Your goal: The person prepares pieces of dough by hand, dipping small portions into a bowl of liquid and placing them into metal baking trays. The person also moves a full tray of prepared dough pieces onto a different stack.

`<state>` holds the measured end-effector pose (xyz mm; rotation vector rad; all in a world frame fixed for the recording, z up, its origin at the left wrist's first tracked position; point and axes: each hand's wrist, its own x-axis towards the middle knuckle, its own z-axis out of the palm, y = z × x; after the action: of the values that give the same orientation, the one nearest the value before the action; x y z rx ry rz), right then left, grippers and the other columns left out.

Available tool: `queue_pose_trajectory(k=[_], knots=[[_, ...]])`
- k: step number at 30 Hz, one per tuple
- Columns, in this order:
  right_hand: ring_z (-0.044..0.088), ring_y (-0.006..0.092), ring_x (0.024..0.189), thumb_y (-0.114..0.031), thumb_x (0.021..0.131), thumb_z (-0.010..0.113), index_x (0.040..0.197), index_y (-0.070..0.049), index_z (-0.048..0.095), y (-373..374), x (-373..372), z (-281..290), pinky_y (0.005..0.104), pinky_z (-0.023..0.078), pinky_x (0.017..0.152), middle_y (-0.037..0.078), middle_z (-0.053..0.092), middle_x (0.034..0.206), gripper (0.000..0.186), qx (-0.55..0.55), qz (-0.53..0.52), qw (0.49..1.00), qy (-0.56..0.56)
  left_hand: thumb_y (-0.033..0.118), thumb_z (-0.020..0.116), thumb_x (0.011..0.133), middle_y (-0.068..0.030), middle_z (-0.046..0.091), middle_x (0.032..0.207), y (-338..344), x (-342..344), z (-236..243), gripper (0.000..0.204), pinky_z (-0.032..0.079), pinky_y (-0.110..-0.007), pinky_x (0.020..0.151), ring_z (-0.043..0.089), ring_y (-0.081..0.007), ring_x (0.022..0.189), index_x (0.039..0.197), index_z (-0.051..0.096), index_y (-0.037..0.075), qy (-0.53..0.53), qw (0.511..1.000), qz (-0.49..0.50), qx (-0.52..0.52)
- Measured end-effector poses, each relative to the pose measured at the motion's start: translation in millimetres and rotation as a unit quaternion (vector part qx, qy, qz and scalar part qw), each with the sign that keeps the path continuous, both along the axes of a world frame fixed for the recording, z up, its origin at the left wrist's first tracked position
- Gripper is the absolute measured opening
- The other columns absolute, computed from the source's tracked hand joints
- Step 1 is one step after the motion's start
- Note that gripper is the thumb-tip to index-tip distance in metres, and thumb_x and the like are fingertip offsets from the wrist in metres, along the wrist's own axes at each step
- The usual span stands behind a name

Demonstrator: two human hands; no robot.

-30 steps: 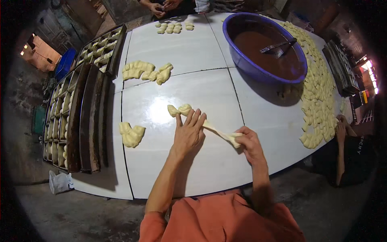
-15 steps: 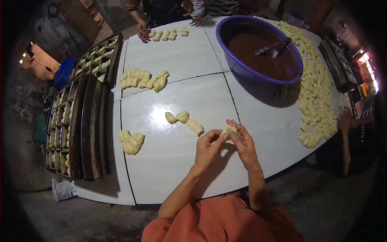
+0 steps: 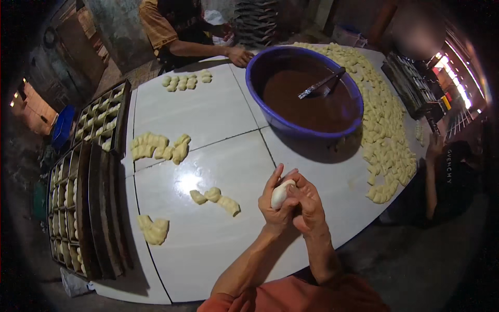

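A smooth, pale, rounded dough piece sits between my two hands, above the white table. My left hand curls round its left side with the fingertips pointing up. From the right, my right hand presses its thumb and bent fingers against the dough. Part of the piece is hidden by the fingers. Left of my hands lies a short row of dough pieces, and farther left rests a thicker dough lump. Another cluster of dough lies beyond them.
A purple basin of brown filling with a dark utensil stands ahead. Many small dough pieces cover the table's right side. Divided trays of dough stand at the left edge. Across the table, a co-worker's hand touches the basin.
The dough in my hands has gone from a pinched, uneven piece to a smooth rounded one. My view has shifted right. The co-worker's hand has moved from the far dough row to the basin.
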<state>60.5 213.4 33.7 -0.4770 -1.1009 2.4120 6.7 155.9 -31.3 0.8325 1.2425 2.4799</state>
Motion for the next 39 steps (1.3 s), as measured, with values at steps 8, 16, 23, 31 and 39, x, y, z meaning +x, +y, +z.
queue_pose_trajectory(k=[8, 16, 23, 31, 39], knots=[[0.062, 0.0110, 0.080, -0.021, 0.095, 0.062, 0.103, -0.005, 0.063, 163, -76, 16, 0.0291, 0.050, 0.066, 0.003, 0.064, 0.088, 0.018, 0.369, -0.074, 0.912, -0.165, 0.022, 0.062, 0.100, -0.0153, 0.065, 0.119, -13, -19, -2, 0.044, 0.053, -0.028, 0.084, 0.064, -0.0167, 0.100, 0.136, 0.052, -0.001, -0.181, 0.950, -0.155, -0.204], [0.059, 0.0120, 0.075, -0.024, 0.091, 0.062, 0.094, -0.002, 0.065, 256, -125, -52, 0.0306, 0.048, 0.067, 0.004, 0.062, 0.079, 0.023, 0.707, 0.187, 0.607, -0.310, 0.017, 0.063, 0.098, -0.0174, 0.063, 0.118, -53, -47, -2, 0.041, 0.052, -0.034, 0.088, 0.064, -0.0220, 0.101, 0.131, 0.054, -0.004, -0.206, 0.910, -0.162, -0.320], [0.062, 0.0108, 0.071, -0.026, 0.094, 0.064, 0.095, -0.004, 0.064, 211, -111, 18, 0.0279, 0.050, 0.063, 0.004, 0.064, 0.081, 0.022, 0.435, 0.162, 0.851, -0.247, 0.020, 0.064, 0.097, -0.0185, 0.062, 0.119, -49, -42, -14, 0.045, 0.052, -0.036, 0.087, 0.063, -0.0257, 0.102, 0.132, 0.053, -0.005, -0.268, 0.915, -0.166, -0.253], [0.063, 0.0086, 0.071, -0.018, 0.098, 0.062, 0.104, -0.008, 0.059, 75, -68, -8, 0.0227, 0.054, 0.060, 0.002, 0.063, 0.085, 0.011, 0.088, 0.054, 0.992, -0.068, 0.037, 0.052, 0.103, -0.0137, 0.060, 0.127, -15, -45, 16, 0.051, 0.052, -0.037, 0.092, 0.061, -0.0227, 0.110, 0.135, 0.053, -0.003, -0.306, 0.928, -0.194, -0.091], [0.061, 0.0176, 0.104, -0.010, 0.088, 0.069, 0.126, -0.003, 0.055, -16, -32, -53, 0.0339, 0.053, 0.090, 0.008, 0.061, 0.115, 0.041, 0.296, 0.088, 0.944, -0.117, 0.021, 0.066, 0.096, -0.0076, 0.068, 0.094, -96, -47, -19, 0.029, 0.055, -0.030, 0.074, 0.064, -0.0143, 0.080, 0.114, 0.065, -0.002, -0.405, 0.908, -0.032, -0.102]])
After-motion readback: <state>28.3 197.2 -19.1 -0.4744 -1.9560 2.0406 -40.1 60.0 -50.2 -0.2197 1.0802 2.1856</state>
